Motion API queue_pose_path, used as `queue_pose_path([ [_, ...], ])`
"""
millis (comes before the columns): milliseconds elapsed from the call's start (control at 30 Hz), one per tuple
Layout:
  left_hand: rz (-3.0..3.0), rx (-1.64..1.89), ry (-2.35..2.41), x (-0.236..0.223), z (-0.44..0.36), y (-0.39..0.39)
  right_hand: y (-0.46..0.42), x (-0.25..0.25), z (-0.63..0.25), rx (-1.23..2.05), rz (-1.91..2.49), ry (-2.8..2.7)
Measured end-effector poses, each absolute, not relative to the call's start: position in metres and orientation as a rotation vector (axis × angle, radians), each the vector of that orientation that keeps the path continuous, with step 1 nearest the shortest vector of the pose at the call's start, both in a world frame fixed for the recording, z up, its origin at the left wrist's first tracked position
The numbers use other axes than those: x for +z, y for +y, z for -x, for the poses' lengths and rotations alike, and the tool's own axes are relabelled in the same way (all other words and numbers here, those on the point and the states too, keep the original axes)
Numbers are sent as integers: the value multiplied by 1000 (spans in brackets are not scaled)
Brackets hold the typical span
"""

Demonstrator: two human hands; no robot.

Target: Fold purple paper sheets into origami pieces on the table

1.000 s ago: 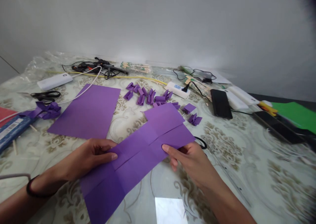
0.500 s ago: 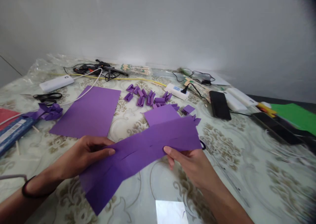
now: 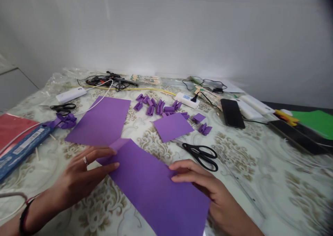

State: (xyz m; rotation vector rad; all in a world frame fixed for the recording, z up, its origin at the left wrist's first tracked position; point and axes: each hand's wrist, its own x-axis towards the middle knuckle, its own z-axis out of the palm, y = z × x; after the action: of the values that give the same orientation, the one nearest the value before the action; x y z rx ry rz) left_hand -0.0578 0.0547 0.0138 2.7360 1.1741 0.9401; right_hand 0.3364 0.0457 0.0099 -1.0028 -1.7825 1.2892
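A long strip of purple paper (image 3: 158, 187) slants toward me between both hands. My left hand (image 3: 85, 171), with a ring on one finger, pinches its far left end, where a flap is bent over. My right hand (image 3: 197, 180) grips the strip's right long edge between thumb and fingers. Just beyond the right hand lie black-handled scissors (image 3: 201, 154), their blades partly under a smaller purple paper piece (image 3: 171, 126). A larger purple sheet (image 3: 100, 123) rests flat beyond my left hand. Several small folded purple paper pieces (image 3: 160, 107) are clustered farther back.
At left are a blue package (image 3: 23, 151), a red sheet (image 3: 15, 128), crumpled purple paper (image 3: 66, 120) and another pair of scissors (image 3: 63, 107). A white power strip (image 3: 186, 100) sits at the back. Phones (image 3: 232, 113) and green paper (image 3: 312, 121) lie at right.
The purple strip has swung round, its right end coming down toward me, so the scissors now show fully. Both hands have shifted their grip along it. The view has tilted slightly.
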Motion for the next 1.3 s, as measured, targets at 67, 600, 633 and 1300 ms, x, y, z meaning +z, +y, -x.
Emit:
queue_pose_path([
  [67, -2651, 903, 1238, 3, 62, 49, 44, 2, -341, 1465, 963, -1722],
  [600, -2489, 1010, 1259, 37, 57, 73, 75, 17, -314, 1647, 1161, -1293],
  [633, -2466, 1017, 1276, 40, 57, 72, 78, 21, -315, 1616, 1160, -1296],
  [1300, -2255, 1028, 1325, 23, 54, 63, 64, 21, -306, 1535, 889, -1457],
])
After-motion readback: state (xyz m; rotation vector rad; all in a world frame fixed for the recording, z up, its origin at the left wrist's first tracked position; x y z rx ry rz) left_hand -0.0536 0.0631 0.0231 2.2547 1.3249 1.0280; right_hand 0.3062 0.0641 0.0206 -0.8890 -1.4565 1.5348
